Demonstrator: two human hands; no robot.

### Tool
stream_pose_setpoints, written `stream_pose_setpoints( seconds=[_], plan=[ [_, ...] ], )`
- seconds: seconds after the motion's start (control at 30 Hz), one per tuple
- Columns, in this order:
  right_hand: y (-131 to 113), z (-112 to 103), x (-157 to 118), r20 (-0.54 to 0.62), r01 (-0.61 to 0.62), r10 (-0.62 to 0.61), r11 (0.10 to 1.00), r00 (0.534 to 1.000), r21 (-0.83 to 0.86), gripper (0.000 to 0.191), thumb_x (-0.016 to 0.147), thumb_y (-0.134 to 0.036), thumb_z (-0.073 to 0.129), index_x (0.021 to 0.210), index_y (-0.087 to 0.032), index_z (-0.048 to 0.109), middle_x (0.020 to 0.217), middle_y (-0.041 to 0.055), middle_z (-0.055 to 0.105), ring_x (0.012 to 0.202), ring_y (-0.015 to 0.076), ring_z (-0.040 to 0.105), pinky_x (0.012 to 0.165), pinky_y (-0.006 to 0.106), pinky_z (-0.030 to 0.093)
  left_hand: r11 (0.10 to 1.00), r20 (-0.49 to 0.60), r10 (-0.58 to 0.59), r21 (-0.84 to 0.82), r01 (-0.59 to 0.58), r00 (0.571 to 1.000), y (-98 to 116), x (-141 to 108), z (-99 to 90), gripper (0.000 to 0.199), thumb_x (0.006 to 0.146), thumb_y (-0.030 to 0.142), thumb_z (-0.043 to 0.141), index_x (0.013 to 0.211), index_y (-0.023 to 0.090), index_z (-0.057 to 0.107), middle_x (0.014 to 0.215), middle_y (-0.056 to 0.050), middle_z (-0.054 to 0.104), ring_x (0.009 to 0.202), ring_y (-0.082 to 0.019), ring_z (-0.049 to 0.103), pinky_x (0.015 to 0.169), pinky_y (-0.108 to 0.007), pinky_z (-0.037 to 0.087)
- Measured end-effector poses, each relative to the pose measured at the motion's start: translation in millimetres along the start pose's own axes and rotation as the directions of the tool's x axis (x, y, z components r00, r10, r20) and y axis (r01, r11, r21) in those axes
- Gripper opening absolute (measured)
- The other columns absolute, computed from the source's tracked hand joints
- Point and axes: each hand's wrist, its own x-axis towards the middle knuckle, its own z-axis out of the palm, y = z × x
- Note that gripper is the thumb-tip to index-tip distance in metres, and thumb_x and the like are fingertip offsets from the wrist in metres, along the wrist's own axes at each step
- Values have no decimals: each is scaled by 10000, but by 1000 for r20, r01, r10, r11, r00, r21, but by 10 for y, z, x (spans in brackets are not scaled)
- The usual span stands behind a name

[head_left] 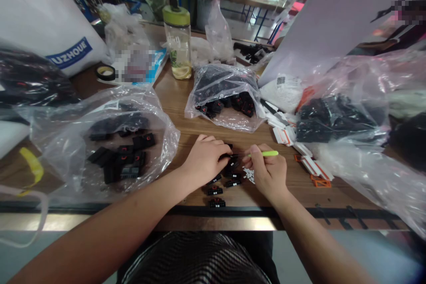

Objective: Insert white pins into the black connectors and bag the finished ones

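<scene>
My left hand (207, 159) is closed on a black plastic connector (228, 147) at the middle of the table, mostly hidden by the fingers. In a pinch grip, my right hand (269, 172) holds a thin tool with a yellow-green handle (269, 153); its dark, slim end points left towards that connector. Whether the tip touches it I cannot tell. Below the hands lie several black connectors (217, 203) with white dots on their faces. Between these and my right hand is a small heap of tiny white pieces (248, 175).
Open plastic bags of black connectors lie at left (168, 137) and at the back middle (219, 77). A bottle with a green lid (177, 17) and a roll of black tape (105, 72) stand behind. White and orange strips (313, 165) and another clear bag (342, 117) are at right.
</scene>
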Motion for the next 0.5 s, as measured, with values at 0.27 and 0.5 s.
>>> stream_pose_setpoints(
  seconds=[0.27, 0.5],
  plan=[
    [2, -25, -10, 45, 152, -147, 979, 988, -138, 273, 982, -275, 514, 784, -186, 679, 678, 7, 678, 576, 121, 645, 576, 247, 485, 1000, -3, -11, 15, 11, 1000, -17, 13, 3, 82, 872, 225, 708, 954, 234, 711, 921, 23, 740, 915, -221, 623, 879, -407, 370],
    [24, -52, -9, -225, 17, -6, 999, 974, 46, 322, 979, -333, 523, 749, -185, 692, 621, 2, 672, 460, 106, 595, 461, 226, 471, 997, -80, -37, 66, 42, 996, 1, 17, -129, 137, 927, 286, 636, 1025, 222, 708, 998, -10, 734, 965, -225, 627, 889, -411, 375]
  ],
)
